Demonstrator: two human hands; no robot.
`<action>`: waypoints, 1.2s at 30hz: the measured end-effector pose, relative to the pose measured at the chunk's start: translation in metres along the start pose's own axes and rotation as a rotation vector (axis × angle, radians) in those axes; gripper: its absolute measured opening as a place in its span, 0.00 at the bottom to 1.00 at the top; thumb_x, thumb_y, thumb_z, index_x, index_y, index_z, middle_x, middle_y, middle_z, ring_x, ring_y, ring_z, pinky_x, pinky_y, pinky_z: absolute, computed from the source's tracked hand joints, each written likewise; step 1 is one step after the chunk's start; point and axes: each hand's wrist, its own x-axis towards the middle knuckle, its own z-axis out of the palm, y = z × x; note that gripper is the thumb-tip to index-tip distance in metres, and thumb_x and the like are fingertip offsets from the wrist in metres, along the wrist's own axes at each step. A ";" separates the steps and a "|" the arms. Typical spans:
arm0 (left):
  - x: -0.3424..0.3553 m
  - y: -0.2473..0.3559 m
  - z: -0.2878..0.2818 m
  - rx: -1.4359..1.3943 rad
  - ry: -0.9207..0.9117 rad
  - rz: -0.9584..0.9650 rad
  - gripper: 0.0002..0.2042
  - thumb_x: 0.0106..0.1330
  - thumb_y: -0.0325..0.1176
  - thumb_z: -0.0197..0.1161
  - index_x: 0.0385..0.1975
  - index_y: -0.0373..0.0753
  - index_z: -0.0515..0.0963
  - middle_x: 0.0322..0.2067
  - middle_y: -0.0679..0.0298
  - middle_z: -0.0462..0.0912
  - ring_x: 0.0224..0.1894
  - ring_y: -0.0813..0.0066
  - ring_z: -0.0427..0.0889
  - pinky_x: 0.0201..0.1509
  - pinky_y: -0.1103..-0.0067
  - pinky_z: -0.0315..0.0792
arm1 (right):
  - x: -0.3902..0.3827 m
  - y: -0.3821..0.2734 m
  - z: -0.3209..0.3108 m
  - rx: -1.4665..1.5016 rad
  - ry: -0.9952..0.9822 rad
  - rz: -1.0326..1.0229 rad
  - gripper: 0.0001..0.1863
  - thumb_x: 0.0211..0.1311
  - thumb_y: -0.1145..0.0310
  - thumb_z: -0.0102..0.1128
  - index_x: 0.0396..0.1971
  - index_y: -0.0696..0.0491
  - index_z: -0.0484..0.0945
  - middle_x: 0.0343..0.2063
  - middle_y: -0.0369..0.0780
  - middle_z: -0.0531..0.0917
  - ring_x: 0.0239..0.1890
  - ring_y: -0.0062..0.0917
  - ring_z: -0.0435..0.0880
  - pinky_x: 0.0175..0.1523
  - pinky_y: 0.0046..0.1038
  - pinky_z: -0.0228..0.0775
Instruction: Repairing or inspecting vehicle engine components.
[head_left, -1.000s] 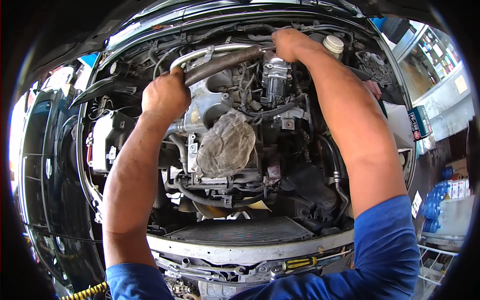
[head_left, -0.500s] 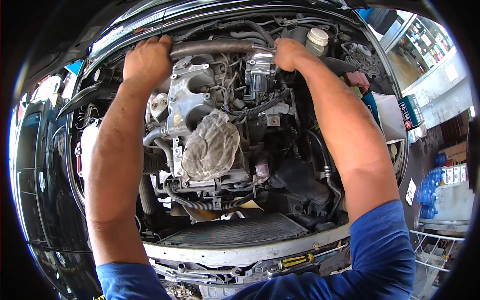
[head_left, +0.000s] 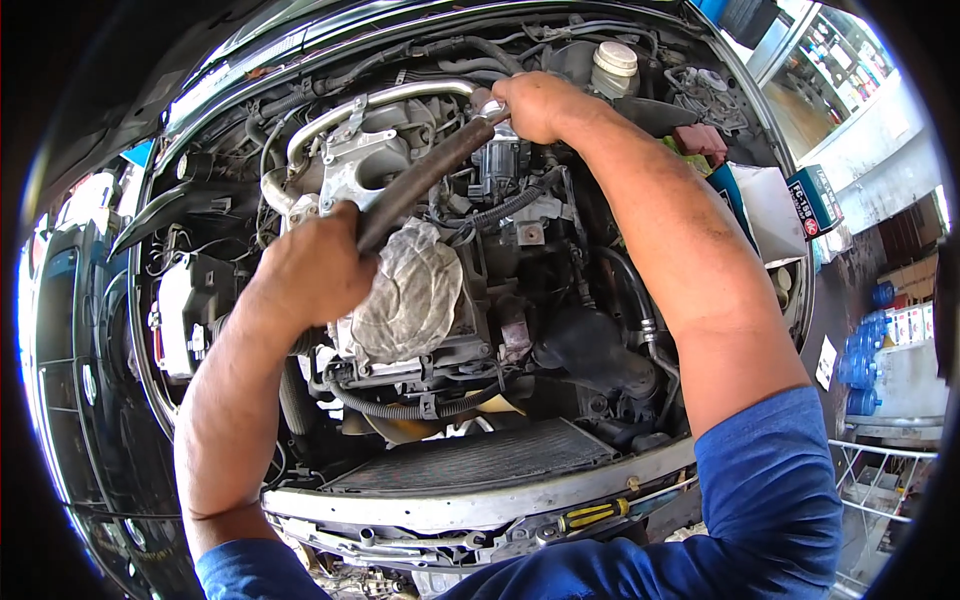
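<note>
My left hand (head_left: 315, 262) is closed round the near end of a long brown-grey pipe (head_left: 428, 185), which slants across the engine from near left to far right. At the pipe's far end my right hand (head_left: 543, 106) is closed over the metal end of a tool; its exact kind is hidden by the fingers. Below the pipe, a grey, dirty rag (head_left: 408, 295) lies bunched on top of the engine. A curved silvery metal tube (head_left: 400, 97) runs behind the pipe, and a black cylindrical part (head_left: 500, 170) stands under the right hand.
In front of the engine are the radiator (head_left: 480, 462) and a metal crossbar (head_left: 400, 510). A yellow-and-black screwdriver (head_left: 592, 515) rests there. A reservoir with a white cap (head_left: 615, 60) stands far right, near an open box (head_left: 770, 215). Blue bottles (head_left: 865, 365) stand beyond the car.
My left hand has swung toward me, turning the pipe from nearly level to a slant. My right hand has stayed at the far end, shifting slightly left.
</note>
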 end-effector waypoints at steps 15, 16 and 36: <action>0.029 0.002 -0.016 0.102 -0.134 -0.107 0.18 0.65 0.37 0.56 0.52 0.35 0.75 0.42 0.39 0.85 0.48 0.43 0.85 0.55 0.56 0.77 | 0.014 0.009 0.024 0.021 0.127 0.067 0.16 0.57 0.73 0.59 0.47 0.54 0.82 0.47 0.49 0.86 0.52 0.44 0.85 0.56 0.41 0.77; 0.041 -0.003 -0.011 0.128 0.032 -0.191 0.17 0.66 0.36 0.55 0.51 0.36 0.76 0.42 0.40 0.85 0.47 0.44 0.86 0.54 0.56 0.77 | 0.015 0.007 0.025 0.015 0.117 0.085 0.17 0.57 0.73 0.59 0.47 0.54 0.82 0.47 0.49 0.86 0.51 0.43 0.85 0.55 0.41 0.77; 0.094 -0.057 0.048 0.218 0.360 -0.096 0.11 0.62 0.32 0.55 0.43 0.40 0.75 0.34 0.43 0.86 0.40 0.41 0.86 0.48 0.53 0.79 | 0.000 -0.014 0.006 0.037 0.052 0.263 0.16 0.62 0.74 0.64 0.50 0.58 0.84 0.51 0.54 0.84 0.55 0.45 0.84 0.57 0.42 0.79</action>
